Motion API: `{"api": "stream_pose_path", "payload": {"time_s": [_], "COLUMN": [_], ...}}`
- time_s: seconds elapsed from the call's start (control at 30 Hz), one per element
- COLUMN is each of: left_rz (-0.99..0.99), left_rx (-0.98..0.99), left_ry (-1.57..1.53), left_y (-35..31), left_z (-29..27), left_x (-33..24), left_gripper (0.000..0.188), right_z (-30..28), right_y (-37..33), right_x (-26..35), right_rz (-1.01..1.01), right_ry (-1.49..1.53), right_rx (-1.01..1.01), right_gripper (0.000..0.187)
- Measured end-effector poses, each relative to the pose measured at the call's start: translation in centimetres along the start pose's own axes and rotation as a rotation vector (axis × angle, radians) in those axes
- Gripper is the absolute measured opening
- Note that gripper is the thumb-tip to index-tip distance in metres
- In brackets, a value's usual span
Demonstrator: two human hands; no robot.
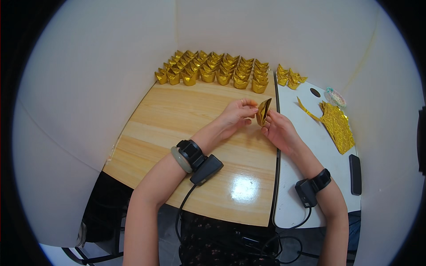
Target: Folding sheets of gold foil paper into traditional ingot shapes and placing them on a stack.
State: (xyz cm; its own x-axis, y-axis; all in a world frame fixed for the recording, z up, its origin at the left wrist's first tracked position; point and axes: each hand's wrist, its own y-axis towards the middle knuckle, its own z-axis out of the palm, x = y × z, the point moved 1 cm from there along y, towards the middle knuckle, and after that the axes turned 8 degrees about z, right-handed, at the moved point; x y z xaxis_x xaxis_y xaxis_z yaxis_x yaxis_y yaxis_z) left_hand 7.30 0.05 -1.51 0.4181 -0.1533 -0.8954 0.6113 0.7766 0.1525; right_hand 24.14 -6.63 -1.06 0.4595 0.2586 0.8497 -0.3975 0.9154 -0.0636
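Observation:
Between my two hands, above the right part of the wooden table, a folded gold paper ingot (263,112) is held up and tilted, its pointed end upward. The fingers of my left hand (237,116) pinch its left side. My right hand (281,131) grips its right side with thumb and fingertips. Farther back, rows of finished gold paper ingots (223,77) stand close together on the wooden table (186,119). A smaller group of gold paper ingots (288,78) stands on the white table to the right.
On the white table (290,195) lie a stack of gold patterned paper sheets (338,128), a gold strip (307,110), a small dark oval object (315,92), a beaded ring-shaped item (336,97) and a black phone (355,174). Cables hang from both wrist devices. White walls surround the tables.

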Motion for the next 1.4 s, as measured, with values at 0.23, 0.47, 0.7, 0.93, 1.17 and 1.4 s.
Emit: {"api": "stream_pose_path", "payload": {"time_s": [0.23,0.47,0.7,0.93,1.17,1.4], "left_rz": [0.04,0.169,0.129,0.147,0.146,0.132], "left_rx": [0.051,0.073,0.084,0.055,0.089,0.141], "left_ry": [-0.155,-0.323,-0.26,0.004,-0.07,-0.084], "left_y": [0.0,-0.3,-0.3,-0.5,-0.7,-0.8], "left_z": [1.0,1.4,0.9,1.8,2.5,3.1], "left_x": [0.2,-0.2,-0.2,-0.6,-0.4,-0.4], "left_gripper": [0.022,0.019,0.018,0.035,0.043,0.044], "right_z": [-0.6,0.3,0.3,0.3,0.3,0.1], "right_y": [-0.2,-0.3,-0.2,-0.2,-0.4,-0.6], "right_x": [0.3,0.6,0.3,0.3,0.2,0.5], "right_rz": [-0.014,-0.048,-0.067,-0.036,-0.006,-0.064], "right_ry": [0.003,0.175,0.209,0.127,0.314,0.255], "right_rx": [0.013,0.01,-0.076,-0.162,-0.093,0.074], "right_gripper": [0.025,0.023,0.021,0.024,0.029,0.037]}}
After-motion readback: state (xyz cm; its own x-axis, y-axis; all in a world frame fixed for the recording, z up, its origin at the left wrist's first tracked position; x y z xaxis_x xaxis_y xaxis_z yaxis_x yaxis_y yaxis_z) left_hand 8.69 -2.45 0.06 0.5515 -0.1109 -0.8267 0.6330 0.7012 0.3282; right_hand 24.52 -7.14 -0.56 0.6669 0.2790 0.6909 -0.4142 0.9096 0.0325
